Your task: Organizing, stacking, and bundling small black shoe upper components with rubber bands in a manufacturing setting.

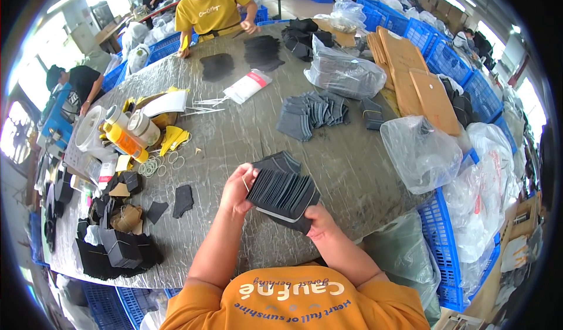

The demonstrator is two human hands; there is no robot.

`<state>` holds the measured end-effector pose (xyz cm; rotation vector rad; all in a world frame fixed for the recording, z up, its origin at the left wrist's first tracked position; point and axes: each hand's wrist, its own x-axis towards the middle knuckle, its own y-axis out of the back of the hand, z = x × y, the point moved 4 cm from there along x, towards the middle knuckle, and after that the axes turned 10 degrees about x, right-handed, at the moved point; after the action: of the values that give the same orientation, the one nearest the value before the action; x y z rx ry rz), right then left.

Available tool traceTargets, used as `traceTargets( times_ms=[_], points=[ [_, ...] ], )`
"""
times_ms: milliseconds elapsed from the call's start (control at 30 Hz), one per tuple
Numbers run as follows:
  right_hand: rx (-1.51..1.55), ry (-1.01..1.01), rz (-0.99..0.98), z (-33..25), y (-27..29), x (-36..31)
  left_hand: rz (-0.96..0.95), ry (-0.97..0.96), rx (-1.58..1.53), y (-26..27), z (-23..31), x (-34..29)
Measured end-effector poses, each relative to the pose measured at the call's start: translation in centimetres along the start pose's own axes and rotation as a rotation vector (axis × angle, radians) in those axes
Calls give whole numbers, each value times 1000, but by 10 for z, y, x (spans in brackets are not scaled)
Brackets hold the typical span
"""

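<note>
A thick stack of dark grey cut fabric pieces [281,194] is held up between my two hands, its layered edges facing up. My left hand [236,189] grips its left end, with a thin pale band at the fingers. My right hand [319,221] closes on the lower right corner. A pale strip, perhaps the same band, runs along the stack's near side. Just beyond it, more dark pieces [280,162] lie on the table [234,136]. Further off is a spread row of grey cut pieces [311,114], with a small banded bundle [371,114] beside it.
Loose rubber bands [153,166], an orange bottle [126,143] and jars stand at left. Dark bundles [123,248] sit near left. Plastic bags [421,154], brown paper patterns [410,72] and blue crates [441,248] line the right. Another person [211,10] works across the table.
</note>
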<state>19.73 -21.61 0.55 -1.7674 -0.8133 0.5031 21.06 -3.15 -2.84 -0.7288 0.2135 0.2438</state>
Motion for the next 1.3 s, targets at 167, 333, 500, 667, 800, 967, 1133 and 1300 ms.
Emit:
traceTargets(
  times_ms=[167, 333, 500, 667, 800, 967, 1133, 1300],
  points=[
    [19, -162, -93, 2, -12, -9, -696, 477, -167, -63, -23, -16],
    [-305, -60, -84, -13, -21, -14, -628, 377, 320, -10, -19, 9],
    [-1466, 562, 348, -61, -2, -21, -440, -98, 1066, -72, 21, -26],
    [-1844, 862, 278, -65, -13, -14, -618, -484, 852, -84, 12, -35],
    [-1462, 668, 529, -80, 16, -23, -514, -692, 1549, -84, 6, -23],
    [-1222, 621, 533, -72, 22, -18, -496, -529, 1361, -70, -14, -7],
    [-886, 618, 636, -71, 52, -21, -380, -171, 1094, -74, -45, 2],
    [-1457, 926, 794, -84, 45, -28, -302, -316, 754, -83, -84, -19]
  ],
)
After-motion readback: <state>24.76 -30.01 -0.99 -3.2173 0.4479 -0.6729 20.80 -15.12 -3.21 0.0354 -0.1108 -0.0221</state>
